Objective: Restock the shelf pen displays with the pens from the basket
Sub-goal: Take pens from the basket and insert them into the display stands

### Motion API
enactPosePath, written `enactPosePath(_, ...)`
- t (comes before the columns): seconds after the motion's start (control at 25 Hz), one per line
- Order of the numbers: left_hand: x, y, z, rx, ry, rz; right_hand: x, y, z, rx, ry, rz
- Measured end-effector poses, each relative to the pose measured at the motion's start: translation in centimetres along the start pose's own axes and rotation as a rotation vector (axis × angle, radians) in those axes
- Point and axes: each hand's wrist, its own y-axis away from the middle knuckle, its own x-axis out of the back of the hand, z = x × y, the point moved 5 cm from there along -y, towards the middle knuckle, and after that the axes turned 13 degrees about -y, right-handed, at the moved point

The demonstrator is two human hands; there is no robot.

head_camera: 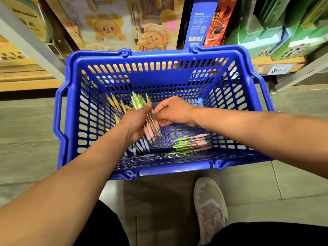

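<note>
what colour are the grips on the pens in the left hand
Pale pink grips on the bunch of pens, with green tops; clearest in the head view.

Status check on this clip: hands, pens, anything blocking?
Left hand and right hand both gripping one pen bundle inside basket. More pens loose on basket floor. Nothing blocking.

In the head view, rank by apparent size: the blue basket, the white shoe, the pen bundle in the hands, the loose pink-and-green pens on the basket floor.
1. blue basket
2. white shoe
3-4. pen bundle and loose pink-and-green pens: look alike, unranked.
</note>
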Motion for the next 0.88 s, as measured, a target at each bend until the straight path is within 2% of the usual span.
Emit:
enactPosePath(0.16, -0.1, 0.6, 0.0, -0.005, -0.076, -0.021, 0.0, 0.2, -0.2, 0.164, 0.283, -0.085)
enactPosePath(0.28, -0.2, 0.5, 0.4, -0.034, -0.080, 0.005, 0.8, 0.0, 0.5, 0.107, 0.075, -0.099)
enactPosePath(0.32, -0.1, 0.5, 0.5, -0.041, -0.080, 0.015, 1.4, -0.3, 1.1, 0.057, 0.095, -0.089)
enactPosePath(0.36, -0.1, 0.5, 0.5, -0.043, -0.078, 0.017, 2.1, -0.5, 1.7, 0.015, 0.213, -0.078)
enactPosePath(0.52, 0.3, 0.2, 0.2, -0.032, -0.067, -0.028, 3.9, -1.0, 5.3, -0.077, 1.040, -0.124)
enactPosePath(0.64, 0.9, 0.0, 0.0, -0.011, -0.103, -0.030, 3.8, -0.6, 8.5, -0.156, 1.424, -0.265)
enactPosePath(0.72, 1.1, -0.1, 0.0, -0.009, -0.111, -0.028, 4.0, -0.6, 9.7, -0.189, 1.561, -0.311)
enactPosePath(0.88, 1.3, -0.3, 0.0, -0.002, -0.110, -0.049, 4.5, -1.1, 10.5, -0.226, 1.495, -0.271)
